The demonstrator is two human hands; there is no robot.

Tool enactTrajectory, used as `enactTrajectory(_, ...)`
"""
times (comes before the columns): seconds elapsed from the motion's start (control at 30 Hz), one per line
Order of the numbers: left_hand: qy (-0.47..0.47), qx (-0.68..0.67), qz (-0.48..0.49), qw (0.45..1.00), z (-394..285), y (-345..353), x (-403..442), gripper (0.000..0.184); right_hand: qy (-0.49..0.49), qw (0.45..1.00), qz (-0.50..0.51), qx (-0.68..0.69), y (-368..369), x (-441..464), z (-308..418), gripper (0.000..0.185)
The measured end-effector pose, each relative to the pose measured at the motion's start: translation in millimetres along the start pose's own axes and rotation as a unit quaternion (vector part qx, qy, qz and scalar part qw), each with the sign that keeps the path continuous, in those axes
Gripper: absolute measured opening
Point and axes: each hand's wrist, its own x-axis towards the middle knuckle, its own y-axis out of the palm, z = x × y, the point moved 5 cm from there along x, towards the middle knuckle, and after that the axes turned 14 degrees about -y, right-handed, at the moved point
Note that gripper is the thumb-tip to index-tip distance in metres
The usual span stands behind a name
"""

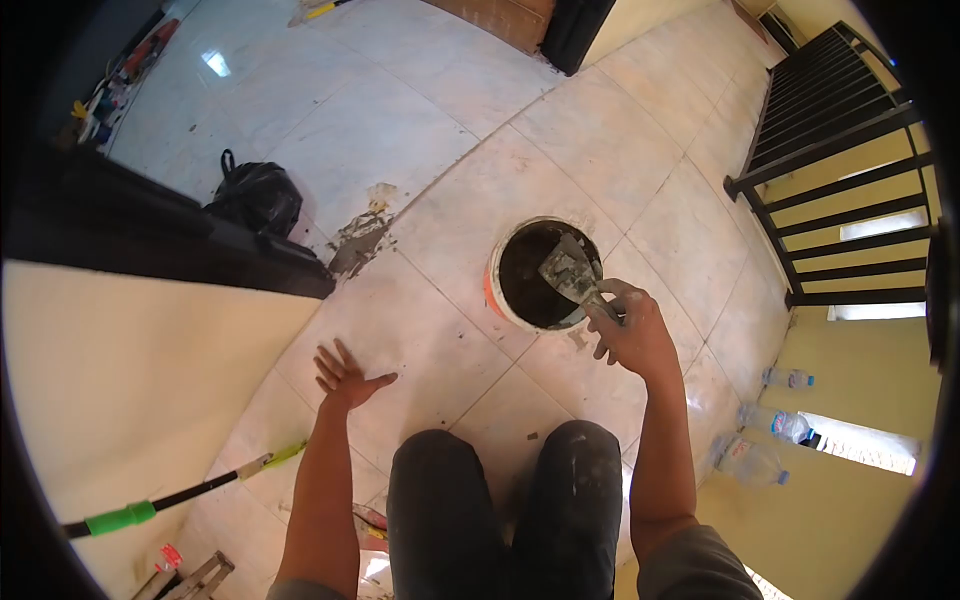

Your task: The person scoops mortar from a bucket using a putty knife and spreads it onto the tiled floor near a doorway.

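My right hand [637, 328] grips the handle of a putty knife [568, 270] whose broad blade is smeared with grey material. The blade is over the mouth of a round bucket [493, 290], which is dark inside, with a pale rim and some orange on its outer wall. Whether the blade touches the contents I cannot tell. My left hand [345, 377] is at the left with its fingers spread, empty, over the tiled floor. A patch of grey mortar [362, 240] lies on the floor by the end of the dark door frame.
A black plastic bag [257, 196] sits beside the dark frame [170, 235]. Black metal railing [850, 190] stands at the right, with plastic bottles [750, 459] below it. A pole with green parts [122, 517] lies at lower left. My knees are near the bucket.
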Motion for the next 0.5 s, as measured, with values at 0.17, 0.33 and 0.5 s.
enactTrajectory(0.17, -0.064, -0.033, 0.075, 0.995, -9, -2, 6, 0.178, -0.161, 0.981, -0.069, -0.080, 13, 15, -37, 0.035)
enactTrajectory(0.33, -0.091, 0.010, 0.103, 0.990, -10, -3, 10, 0.180, -0.176, 0.948, -0.027, -0.265, 44, -39, -47, 0.072)
enactTrajectory(0.5, -0.098, 0.039, 0.096, 0.990, 2, 9, 22, 0.181, -0.123, 0.920, 0.017, -0.371, 50, -73, -52, 0.074)
